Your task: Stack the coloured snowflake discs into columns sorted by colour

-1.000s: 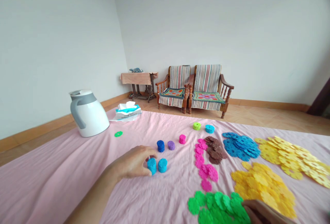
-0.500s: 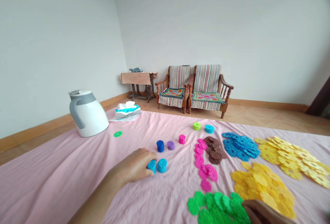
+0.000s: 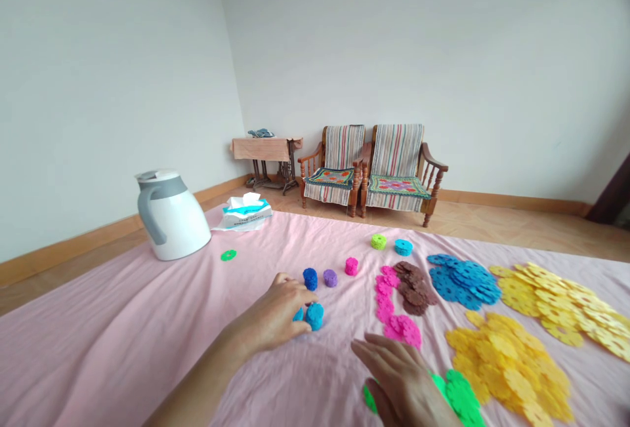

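Two short stacks of light blue flower-shaped discs stand on the pink cloth. My left hand (image 3: 278,312) has thumb and fingers curled around the left stack (image 3: 298,314), most of which it hides. Its fingertips reach the edge of the right stack (image 3: 315,317). My right hand (image 3: 401,374) is stretched out over the green disc pile (image 3: 462,397), fingers extended, with no disc seen in it. The hand covers much of that pile. Just ahead of the right fingers lie loose pink discs (image 3: 403,328).
Beyond the left hand stand small dark blue (image 3: 310,279), purple (image 3: 330,277) and pink (image 3: 351,266) stacks. Brown (image 3: 413,289), blue (image 3: 462,281) and yellow (image 3: 512,365) piles lie rightward. A white jug (image 3: 177,220) and tissue pack (image 3: 246,212) stand at left.
My right hand has moved left and forward from the green pile's right side, now covering it. My left hand has shifted slightly right, its fingertips reaching the right blue stack.
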